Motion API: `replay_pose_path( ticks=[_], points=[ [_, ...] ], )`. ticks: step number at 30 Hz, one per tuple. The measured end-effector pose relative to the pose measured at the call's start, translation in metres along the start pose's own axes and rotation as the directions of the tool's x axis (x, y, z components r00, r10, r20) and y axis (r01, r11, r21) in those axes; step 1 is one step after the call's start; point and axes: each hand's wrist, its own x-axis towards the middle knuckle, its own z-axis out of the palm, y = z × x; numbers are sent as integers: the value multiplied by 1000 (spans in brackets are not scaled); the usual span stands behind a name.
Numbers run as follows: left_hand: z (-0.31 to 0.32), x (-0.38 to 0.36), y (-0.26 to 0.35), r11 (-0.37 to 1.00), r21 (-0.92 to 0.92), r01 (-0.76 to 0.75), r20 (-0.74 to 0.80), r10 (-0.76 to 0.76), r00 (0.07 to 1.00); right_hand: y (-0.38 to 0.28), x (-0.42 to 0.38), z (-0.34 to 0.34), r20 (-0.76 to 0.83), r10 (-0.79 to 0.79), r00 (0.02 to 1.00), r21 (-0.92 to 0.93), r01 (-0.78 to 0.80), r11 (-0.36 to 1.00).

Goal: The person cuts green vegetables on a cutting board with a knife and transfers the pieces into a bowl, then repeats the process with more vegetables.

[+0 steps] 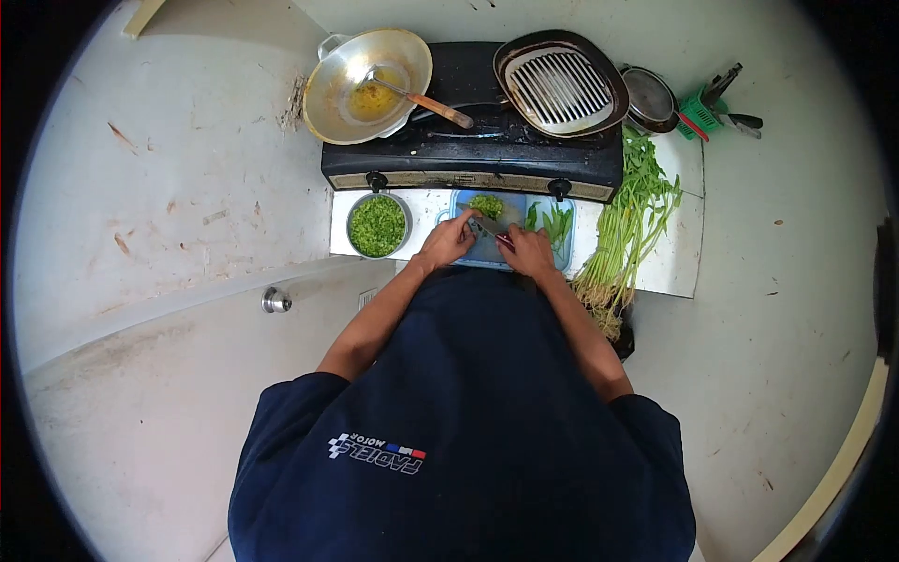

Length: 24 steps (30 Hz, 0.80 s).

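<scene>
A blue cutting board (485,251) lies on the white counter in front of the stove. My right hand (530,251) is wrapped round the dark red handle of a knife (491,226), whose blade points up and left over the board. My left hand (451,239) is at the board's left side, its fingers bent together near the blade; what they hold, if anything, is too small to tell. Chopped greens (486,205) lie beyond the blade, and loose green leaves (557,223) rest on the board's right part. A round bowl (378,226) of chopped greens stands left of the board.
The black stove (468,159) carries a wok (328,94) with a wooden-handled ladle (440,109) and a grill pan (562,89). Long leafy stalks (618,234) hang over the counter's front edge at right. Behind them are a small pan (648,95) and a green basket (699,112) with utensils.
</scene>
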Motion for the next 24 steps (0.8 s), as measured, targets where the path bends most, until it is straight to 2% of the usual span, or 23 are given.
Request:
replay_pose_path(
  ticks=[3, 14, 21, 24],
  points=[
    [5, -2, 1, 1000, 10, 27, -9, -27, 1000, 6, -2, 0, -16, -44, 999, 0, 44, 999],
    [28, -27, 2, 973, -187, 132, -209, -171, 963, 19, -15, 4, -7, -106, 994, 38, 106, 994],
    [30, -25, 0, 975, -172, 141, -162, -169, 972, 21, -14, -2, 22, -122, 992, -5, 122, 993],
    [24, -18, -1, 964, -227, 140, -182, -183, 966, 21, -12, -5, -5, -102, 995, 11, 102, 995]
  ],
)
